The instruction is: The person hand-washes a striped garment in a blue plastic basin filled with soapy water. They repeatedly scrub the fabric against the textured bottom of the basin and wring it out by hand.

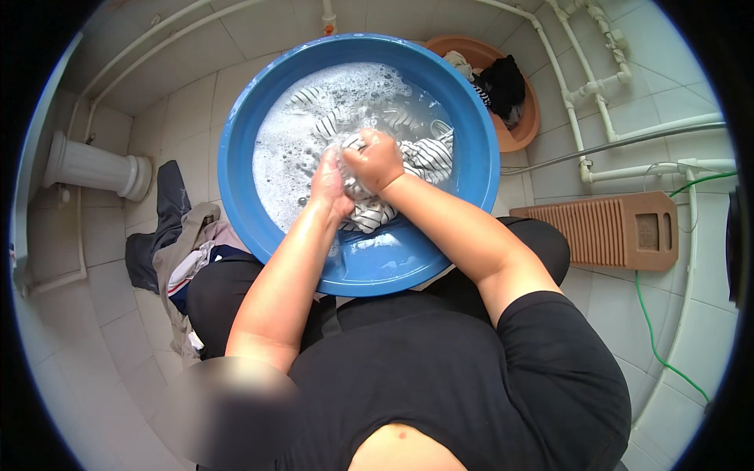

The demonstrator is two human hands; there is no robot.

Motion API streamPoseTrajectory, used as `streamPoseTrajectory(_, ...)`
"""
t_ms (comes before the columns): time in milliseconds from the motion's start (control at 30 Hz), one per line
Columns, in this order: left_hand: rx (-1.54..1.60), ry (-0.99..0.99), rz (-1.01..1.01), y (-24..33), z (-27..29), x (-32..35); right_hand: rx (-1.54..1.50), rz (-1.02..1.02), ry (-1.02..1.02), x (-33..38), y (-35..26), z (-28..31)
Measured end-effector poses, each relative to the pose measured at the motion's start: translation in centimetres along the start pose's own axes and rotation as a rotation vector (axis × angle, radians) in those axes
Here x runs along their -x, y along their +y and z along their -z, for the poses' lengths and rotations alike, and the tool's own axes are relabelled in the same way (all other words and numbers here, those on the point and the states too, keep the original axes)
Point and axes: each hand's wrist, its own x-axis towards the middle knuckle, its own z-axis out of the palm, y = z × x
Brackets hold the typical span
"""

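A white garment with dark stripes [428,159] lies half sunk in sudsy water inside a large blue basin [239,157]. My right hand [375,161] is closed in a fist round a bunched part of the cloth. Close beside it, my left hand [330,184] grips the same garment, its thumb side up and its fingers partly hidden by cloth and foam. One striped fold hangs below both hands against the near inner wall of the basin. More striped cloth shows through the foam beyond my hands.
An orange-brown basin [528,135] with dark and light clothes [503,82] stands behind at the right. A brown washboard [605,230] lies on the right. Clothes [188,228] are heaped at the left, near a white pedestal [98,166]. White pipes [577,118] and a green cord [652,330] run along the right.
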Motion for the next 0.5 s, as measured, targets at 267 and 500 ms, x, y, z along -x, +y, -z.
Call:
streamPoseTrajectory(267, 0.312, -0.512, -0.158, -2.0, 4.9, -3.9, -0.102, 0.378, -0.100, 1.4, -3.3, -0.3)
streamPoseTrajectory(500, 0.145, -0.059, -0.231, -0.6, 2.9, -2.8, 0.319, -0.417, -0.073, -6.2, 5.8, 3.2)
